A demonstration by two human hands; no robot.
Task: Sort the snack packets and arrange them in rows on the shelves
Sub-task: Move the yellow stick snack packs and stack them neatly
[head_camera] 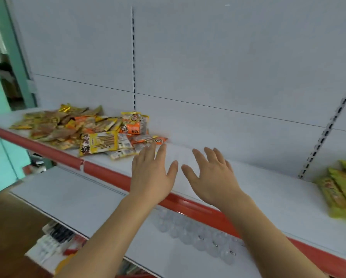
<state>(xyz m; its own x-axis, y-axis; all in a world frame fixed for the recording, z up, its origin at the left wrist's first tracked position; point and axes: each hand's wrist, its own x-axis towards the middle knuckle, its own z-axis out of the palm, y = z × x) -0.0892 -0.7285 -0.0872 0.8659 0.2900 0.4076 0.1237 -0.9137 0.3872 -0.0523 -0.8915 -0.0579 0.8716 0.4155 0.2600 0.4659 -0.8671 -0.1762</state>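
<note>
Two bare forearms, sleeveless to the frame edge, hands without rings or gloves

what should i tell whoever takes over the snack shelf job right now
Left hand: open, fingers spread, holding nothing, fingertips next to the nearest orange packet; contact cannot be told.
Right hand: open, holding nothing, over bare shelf.
Mixed pile of yellow, brown and orange snack packets lies unsorted on the left part of the shelf.
Green packets lie side by side in a group at the right end of the shelf.
Done: only the green group looks sorted.
Left: split the pile by kind and lay each kind in rows on the bare middle stretch.
</note>
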